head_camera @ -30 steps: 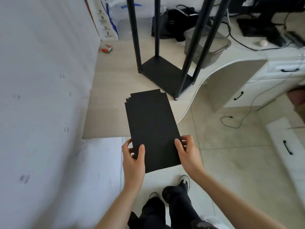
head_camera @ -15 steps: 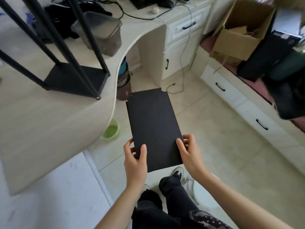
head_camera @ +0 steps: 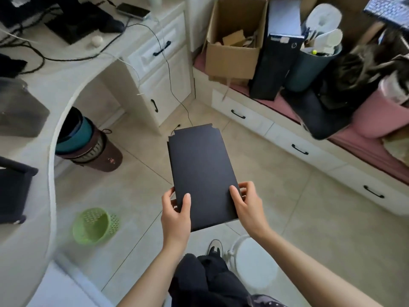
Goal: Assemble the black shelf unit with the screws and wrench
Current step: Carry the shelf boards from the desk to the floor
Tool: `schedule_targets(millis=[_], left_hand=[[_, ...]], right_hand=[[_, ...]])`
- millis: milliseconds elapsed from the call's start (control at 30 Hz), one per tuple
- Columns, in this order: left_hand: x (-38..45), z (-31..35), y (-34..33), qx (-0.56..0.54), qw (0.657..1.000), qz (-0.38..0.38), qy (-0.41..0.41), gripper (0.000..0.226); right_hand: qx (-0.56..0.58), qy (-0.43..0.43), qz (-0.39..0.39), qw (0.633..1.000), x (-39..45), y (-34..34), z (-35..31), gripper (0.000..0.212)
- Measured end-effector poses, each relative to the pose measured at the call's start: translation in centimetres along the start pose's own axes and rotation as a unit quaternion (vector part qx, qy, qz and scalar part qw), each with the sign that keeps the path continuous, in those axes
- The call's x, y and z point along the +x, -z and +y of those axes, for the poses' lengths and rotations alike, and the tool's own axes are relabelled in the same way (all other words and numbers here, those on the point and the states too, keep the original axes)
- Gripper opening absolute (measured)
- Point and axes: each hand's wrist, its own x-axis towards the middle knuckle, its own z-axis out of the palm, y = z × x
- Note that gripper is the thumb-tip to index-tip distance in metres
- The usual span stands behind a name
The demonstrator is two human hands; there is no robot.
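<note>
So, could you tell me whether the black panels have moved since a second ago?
Yes. The black panels, held by the left hand and right hand, swung rightward off the desk and now hang over the floor.

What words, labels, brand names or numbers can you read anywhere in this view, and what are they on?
None can be read.
Dark blue box: white label strip near the top edge, too blurred to read.
Maroon bin: small pink mark, too small to make out.
Keyboard: key legends blurred.
Black shelf panels: no print visible.
</note>
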Motion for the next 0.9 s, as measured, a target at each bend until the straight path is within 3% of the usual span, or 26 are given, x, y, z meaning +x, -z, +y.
schedule_targets(millis=[500, 700, 900], left_hand=[[20.7, 0.9, -17.1, 0.148, 0.977, -0.154, 0.009, 0.039], [29.0, -3.2, -23.9, 0.184, 0.961, -0.208, 0.01, 0.047], [35.2, -11.9, -29.9, 0.216, 0.951, -0.218, 0.029, 0.054]], right_hand=[[0.025, -0.119, 0.109, 0.987, 21.0, 2.4, 5.5, 0.02], [0.047, -0.169, 0.132, 0.976, 29.2, 0.8, 12.2, 0.021], [0.04, -0.19, 0.136, 0.971, 36.5, -1.4, 22.1, 0.018]])
